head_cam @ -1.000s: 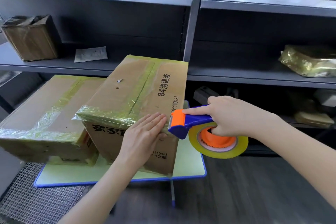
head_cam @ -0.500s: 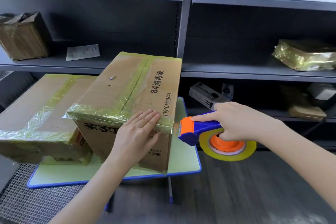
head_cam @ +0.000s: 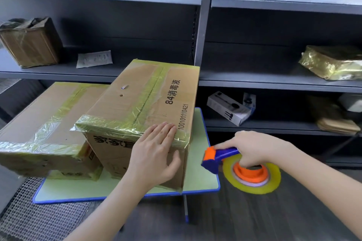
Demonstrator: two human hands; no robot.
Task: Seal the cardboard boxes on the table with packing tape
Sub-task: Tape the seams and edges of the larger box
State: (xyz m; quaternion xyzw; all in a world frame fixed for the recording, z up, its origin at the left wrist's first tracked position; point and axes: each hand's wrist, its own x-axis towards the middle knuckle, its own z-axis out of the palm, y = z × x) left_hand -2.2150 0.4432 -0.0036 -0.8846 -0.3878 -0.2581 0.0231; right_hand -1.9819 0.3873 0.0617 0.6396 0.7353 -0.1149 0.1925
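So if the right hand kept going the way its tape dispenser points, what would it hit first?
Probably the near right corner of the taller cardboard box, where the left hand presses. The right hand aims the tape dispenser leftward at it across a gap, though depth is hard to judge.

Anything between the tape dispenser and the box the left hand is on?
Head view: only bare table shows between tape dispenser and box; no tape strand visible.

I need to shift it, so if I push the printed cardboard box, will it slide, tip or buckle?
Probably stiff: the printed box shows straight edges under the flat left hand. Its glossy tape may be slick. Its near corner sits at the table edge, so a push toward you could tip it off.
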